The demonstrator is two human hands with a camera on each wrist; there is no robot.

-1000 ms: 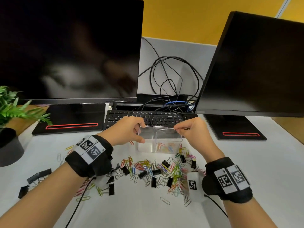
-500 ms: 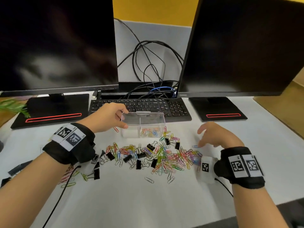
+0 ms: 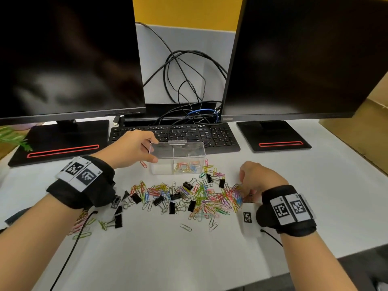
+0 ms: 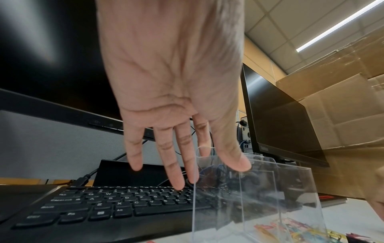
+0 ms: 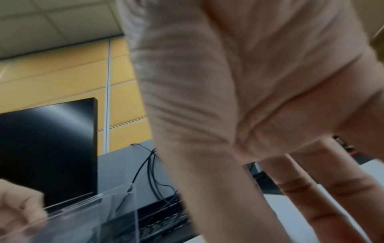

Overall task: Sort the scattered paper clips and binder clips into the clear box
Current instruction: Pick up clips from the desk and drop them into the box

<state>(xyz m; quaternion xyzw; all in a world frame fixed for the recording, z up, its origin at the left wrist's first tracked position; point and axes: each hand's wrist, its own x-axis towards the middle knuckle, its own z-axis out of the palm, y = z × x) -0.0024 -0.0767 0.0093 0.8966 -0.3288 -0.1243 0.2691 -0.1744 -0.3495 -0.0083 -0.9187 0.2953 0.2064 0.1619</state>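
Holding the left end of the clear plastic two-compartment box, the left hand has its thumb on the near wall and fingers over the far rim. This box stands on the white counter just near the black keyboard, with coloured paper clips in its right compartment. Scattered coloured paper clips and black binder clips lie near it. At the pile's right edge the right hand reaches down with curled fingers; whether it holds anything cannot be told
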